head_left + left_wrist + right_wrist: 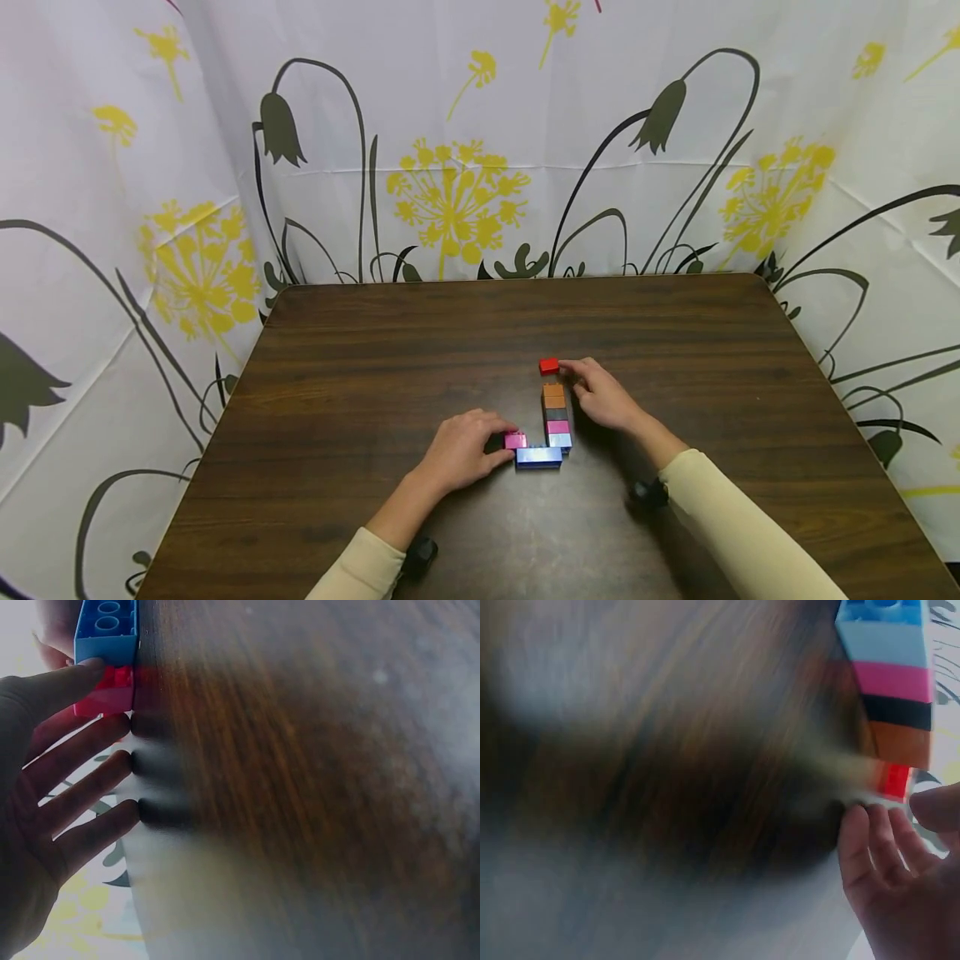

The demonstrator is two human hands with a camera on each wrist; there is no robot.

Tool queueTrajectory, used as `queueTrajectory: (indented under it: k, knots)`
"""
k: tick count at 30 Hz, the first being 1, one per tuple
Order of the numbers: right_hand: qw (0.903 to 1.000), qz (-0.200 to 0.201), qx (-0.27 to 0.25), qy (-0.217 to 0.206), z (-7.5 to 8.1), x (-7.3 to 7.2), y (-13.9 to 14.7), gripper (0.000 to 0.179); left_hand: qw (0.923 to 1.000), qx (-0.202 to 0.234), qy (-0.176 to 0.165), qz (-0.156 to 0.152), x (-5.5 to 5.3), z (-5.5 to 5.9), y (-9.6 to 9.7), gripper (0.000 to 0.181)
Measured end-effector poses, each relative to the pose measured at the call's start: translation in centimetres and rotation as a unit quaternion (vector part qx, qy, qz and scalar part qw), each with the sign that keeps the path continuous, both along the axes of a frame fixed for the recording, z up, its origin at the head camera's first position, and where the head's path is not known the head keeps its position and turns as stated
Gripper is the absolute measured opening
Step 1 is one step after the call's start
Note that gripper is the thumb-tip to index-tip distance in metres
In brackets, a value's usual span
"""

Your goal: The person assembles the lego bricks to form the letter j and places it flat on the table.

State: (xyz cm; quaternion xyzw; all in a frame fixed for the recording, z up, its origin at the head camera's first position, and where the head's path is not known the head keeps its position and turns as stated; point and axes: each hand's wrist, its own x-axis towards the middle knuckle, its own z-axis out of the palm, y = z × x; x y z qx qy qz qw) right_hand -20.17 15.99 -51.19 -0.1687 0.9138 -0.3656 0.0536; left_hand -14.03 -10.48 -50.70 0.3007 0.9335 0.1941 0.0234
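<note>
My left hand [467,446] pinches a small pink brick [515,440] between thumb and index finger, the other fingers spread. That brick lies against the left end of a long blue brick [538,457]; the left wrist view shows round studs on the blue brick [107,634]. My right hand [603,396] has its index fingertip at the right side of a small red brick [549,366], its fingers loosely extended. Between the red and blue bricks runs a row of orange [553,396], black [556,414], pink [558,427] and light blue [559,441] bricks.
The bricks are on a dark wood-grain table [375,350] with rounded far corners. A white curtain [450,100] with yellow and grey flower prints hangs behind it and along both sides. A dark device [648,493] sits at the right wrist.
</note>
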Motion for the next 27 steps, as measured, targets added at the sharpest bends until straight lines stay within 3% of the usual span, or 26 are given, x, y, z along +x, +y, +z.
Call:
queueTrajectory:
  k: [6,9,27]
  knots:
    - [0.9919,0.018,0.121,0.035,0.11,-0.72,-0.20,0.063,1.0000,0.003,0.004,-0.005,-0.05,0.13,0.08,0.034]
    - [0.9877,0.030,0.149,0.037,0.25,-0.64,-0.35,0.064,1.0000,0.003,0.003,-0.006,0.00,0.16,0.07,0.034]
    - [0.9871,0.036,0.149,0.047,-0.04,0.04,-0.21,0.057,1.0000,0.001,0.005,-0.002,-0.05,0.11,0.00,0.035]
